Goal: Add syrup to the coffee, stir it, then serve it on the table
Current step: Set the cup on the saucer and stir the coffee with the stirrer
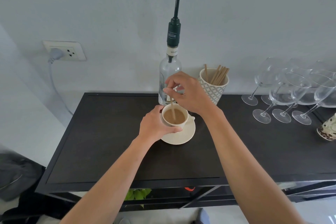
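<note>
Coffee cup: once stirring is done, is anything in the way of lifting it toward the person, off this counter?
Nothing visible. The coffee cup sits on its saucer, and the counter in front is bare. The syrup bottle, stick holder and wine glasses all stand behind or to the right.

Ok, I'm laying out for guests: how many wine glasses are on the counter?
5, counted by their feet, all at the right end of the counter. Three wine glasses stand in front and two behind. They overlap, so more may be hidden.
</note>
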`<state>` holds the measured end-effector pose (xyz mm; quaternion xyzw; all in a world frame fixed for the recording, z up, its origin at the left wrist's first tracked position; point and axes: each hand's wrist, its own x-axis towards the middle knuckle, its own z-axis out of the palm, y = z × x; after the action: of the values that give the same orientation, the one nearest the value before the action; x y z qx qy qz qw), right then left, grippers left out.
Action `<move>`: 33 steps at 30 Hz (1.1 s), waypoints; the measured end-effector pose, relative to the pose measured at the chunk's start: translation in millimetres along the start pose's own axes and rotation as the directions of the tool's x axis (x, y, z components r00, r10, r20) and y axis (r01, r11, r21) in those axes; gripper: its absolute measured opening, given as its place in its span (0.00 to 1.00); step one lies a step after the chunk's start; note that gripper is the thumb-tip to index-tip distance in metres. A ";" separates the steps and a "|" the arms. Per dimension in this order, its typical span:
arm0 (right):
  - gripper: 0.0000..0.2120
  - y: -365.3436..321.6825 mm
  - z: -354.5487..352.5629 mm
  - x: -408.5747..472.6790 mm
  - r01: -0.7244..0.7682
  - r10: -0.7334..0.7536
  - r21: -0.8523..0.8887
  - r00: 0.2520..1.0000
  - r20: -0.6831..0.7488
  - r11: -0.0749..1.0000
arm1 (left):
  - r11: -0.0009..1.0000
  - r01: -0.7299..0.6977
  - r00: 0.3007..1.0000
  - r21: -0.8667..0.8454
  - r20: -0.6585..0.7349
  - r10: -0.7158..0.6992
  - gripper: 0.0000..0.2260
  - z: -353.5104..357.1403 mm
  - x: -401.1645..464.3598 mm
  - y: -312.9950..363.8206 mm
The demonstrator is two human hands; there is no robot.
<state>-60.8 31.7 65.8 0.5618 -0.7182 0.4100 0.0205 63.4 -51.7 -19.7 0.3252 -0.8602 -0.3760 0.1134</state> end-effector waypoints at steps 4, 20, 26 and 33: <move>0.06 3.0 1.2 1.3 -0.013 0.009 -0.031 0.994 -0.109 0.999 | 1.000 -0.003 1.000 -0.008 -0.002 0.003 0.41 -0.3 -0.5 -0.9; 0.07 -5.1 1.0 -1.8 -0.057 0.057 -0.002 0.998 -0.020 0.998 | 1.000 0.002 1.000 -0.015 -0.001 -0.002 0.40 -1.0 -1.2 0.2; 0.06 1.3 -1.3 -1.9 -0.086 0.086 -0.022 0.996 0.007 0.996 | 1.000 0.002 1.000 -0.001 0.006 -0.002 0.41 -0.6 -0.3 -0.8; 0.07 2.3 0.0 -6.2 -0.023 0.015 -0.055 0.990 -0.138 0.998 | 1.000 -0.008 1.000 0.004 0.004 0.008 0.41 -0.1 0.2 -0.7</move>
<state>-60.4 36.7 61.5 0.5245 -0.7318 0.4275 0.0816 63.6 -52.3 -20.2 0.3214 -0.8626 -0.3742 0.1125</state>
